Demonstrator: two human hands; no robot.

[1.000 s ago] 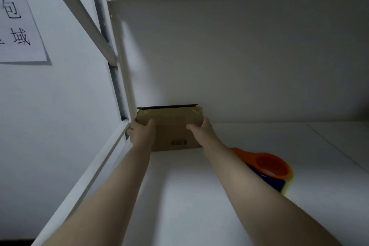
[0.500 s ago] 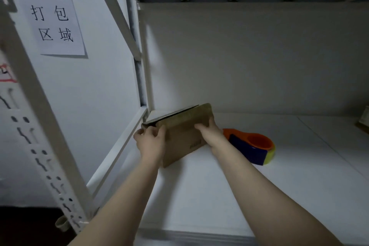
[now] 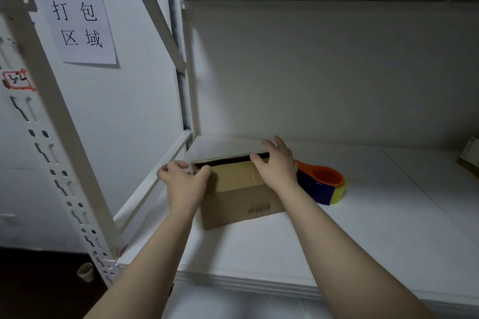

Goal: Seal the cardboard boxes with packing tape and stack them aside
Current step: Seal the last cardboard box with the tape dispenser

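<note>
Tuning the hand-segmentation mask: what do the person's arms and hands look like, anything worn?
The left forearm and right forearm are bare down to the frame's bottom edge, with no sleeves in view. The left hand and right hand have no gloves, and no watch, bracelet or ring shows.

Between left hand (image 3: 184, 181) and right hand (image 3: 278, 166): cardboard box (image 3: 241, 197), plain brown, dark slit along top edge. Black barcode (image 3: 259, 209) low on near face, beside right forearm. Just right of right hand: tape dispenser (image 3: 321, 184), orange top, navy body, yellow-green end. Under both hands: shelf (image 3: 285, 246), white. Up and left of left hand: paper sign (image 3: 75, 10), white, black characters; rack post (image 3: 51, 137), off-white, dark slots.
</note>
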